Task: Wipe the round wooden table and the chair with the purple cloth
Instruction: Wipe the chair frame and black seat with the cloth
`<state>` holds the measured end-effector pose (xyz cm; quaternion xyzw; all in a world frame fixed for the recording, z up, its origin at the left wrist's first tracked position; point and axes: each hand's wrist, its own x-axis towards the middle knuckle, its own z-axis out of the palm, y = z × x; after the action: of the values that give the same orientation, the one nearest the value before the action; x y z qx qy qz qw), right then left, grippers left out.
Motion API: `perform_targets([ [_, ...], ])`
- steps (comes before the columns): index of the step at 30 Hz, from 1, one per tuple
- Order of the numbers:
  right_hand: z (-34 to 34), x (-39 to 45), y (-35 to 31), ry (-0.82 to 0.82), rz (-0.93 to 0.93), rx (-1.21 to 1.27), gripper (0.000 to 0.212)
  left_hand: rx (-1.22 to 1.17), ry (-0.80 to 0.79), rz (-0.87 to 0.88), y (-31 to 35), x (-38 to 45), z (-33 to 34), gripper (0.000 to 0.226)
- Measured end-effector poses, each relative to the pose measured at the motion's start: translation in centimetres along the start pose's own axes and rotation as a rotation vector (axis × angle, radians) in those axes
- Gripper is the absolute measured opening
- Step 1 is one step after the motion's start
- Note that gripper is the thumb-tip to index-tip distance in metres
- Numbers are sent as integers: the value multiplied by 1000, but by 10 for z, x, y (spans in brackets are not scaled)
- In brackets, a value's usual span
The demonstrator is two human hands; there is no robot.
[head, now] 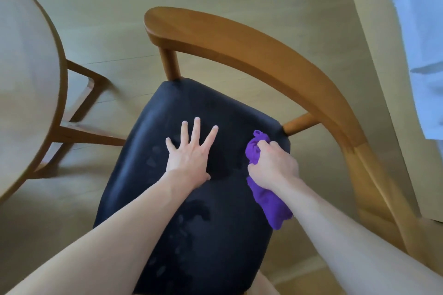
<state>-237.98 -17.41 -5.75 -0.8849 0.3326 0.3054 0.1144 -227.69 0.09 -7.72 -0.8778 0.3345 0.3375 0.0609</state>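
Purple cloth (266,196) on dark chair seat (191,108).

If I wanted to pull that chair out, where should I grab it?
Probably the curved wooden backrest, gripped from above at its free left end. It stands clear of the seat, while the left hand lies flat on the seat and the right hand holds the cloth.

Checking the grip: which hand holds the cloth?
The right hand grips the purple cloth; the left hand lies flat, fingers spread, on the seat.
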Motion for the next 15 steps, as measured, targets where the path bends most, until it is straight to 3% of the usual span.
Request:
perform_targets([
  [2, -14, 13, -4, 153, 13, 96, 55, 32, -28, -18, 7, 10, -1, 135],
  [4, -27, 32, -16, 281, -19, 100, 72, 77, -31, -35, 11, 13, 1, 136],
  [7, -33, 56, -37, 225, -157, -93, 92, 124, -51, -44, 12, 12, 1, 136],
  [10, -26, 64, -32, 162, -275, -206, 86, 149, -60, -56, 13, 11, -3, 135],
  [15, -22, 53, 16, 142, -74, -38, 68, 198, -67, -83, 21, 11, -4, 137],
])
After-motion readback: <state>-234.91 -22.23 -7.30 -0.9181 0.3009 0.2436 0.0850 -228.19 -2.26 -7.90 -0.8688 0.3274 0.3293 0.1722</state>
